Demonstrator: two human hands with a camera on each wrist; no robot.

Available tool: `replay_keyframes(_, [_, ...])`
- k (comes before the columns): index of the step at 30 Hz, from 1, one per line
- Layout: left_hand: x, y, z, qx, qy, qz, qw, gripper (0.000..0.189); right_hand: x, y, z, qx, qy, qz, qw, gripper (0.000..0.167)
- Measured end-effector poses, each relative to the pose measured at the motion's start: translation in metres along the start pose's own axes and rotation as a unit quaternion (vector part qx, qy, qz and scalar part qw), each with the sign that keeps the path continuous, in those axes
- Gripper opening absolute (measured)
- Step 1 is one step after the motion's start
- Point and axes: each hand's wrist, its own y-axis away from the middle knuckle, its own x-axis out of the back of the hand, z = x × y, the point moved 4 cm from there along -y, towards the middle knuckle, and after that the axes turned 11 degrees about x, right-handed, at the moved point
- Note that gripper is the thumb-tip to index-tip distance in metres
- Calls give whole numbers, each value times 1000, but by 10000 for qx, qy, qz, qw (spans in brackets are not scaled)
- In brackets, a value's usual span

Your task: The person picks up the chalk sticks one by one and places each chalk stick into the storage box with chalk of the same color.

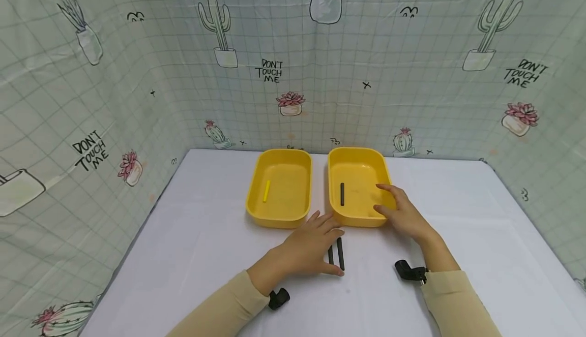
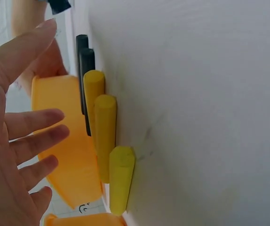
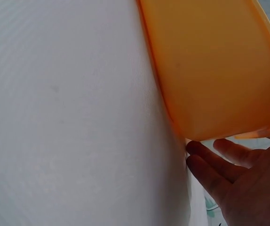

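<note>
My left hand point(image 1: 304, 248) hovers with spread fingers over a row of sticks on the white table. Two black sticks point(image 1: 340, 254) show beside its thumb. In the left wrist view, three yellow sticks point(image 2: 105, 136) stand in line with the black ones, apart from the fingers; the hand hides them in the head view. My right hand point(image 1: 405, 212) holds the near right corner of the right yellow tray point(image 1: 366, 221), thumb and one finger over the rim, other fingers point(image 3: 215, 165) against the outer wall. A black stick point(image 1: 342, 194) lies in this tray.
The left yellow tray point(image 1: 279, 223) stands beside the right one, with a yellow stick point(image 1: 266, 191) in it. A cloth printed with cacti point(image 1: 293, 37) hangs behind the table and along both sides. Black wrist cameras point(image 1: 409, 271) are worn near both sleeves.
</note>
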Motion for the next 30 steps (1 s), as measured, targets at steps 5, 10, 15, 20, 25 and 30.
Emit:
replay_keyframes(5, [-4, -2, 2, -15, -43, -2, 10000, 86, 2, -1, 0, 47, 18, -16, 10000, 68])
replay_keyframes(10, [-5, -3, 5, 1, -23, -12, 10000, 82, 2, -1, 0, 3, 19, -36, 10000, 68])
replay_keyframes(15, [-7, -4, 8, 118, -184, -102, 9997, 78, 2, -1, 0, -30, -2, -44, 10000, 69])
replay_keyframes(20, [-10, -5, 11, 206, -446, -184, 9986, 72, 0, -1, 1, -63, -12, -57, 10000, 70])
replay_keyframes(25, [-10, -5, 12, 303, -494, -198, 9981, 67, 0, 0, 2, -37, -35, -38, 10000, 71])
replay_keyframes(30, [-9, -5, 13, 320, -506, -228, 9979, 67, 0, 0, 2, -27, -49, -46, 10000, 71])
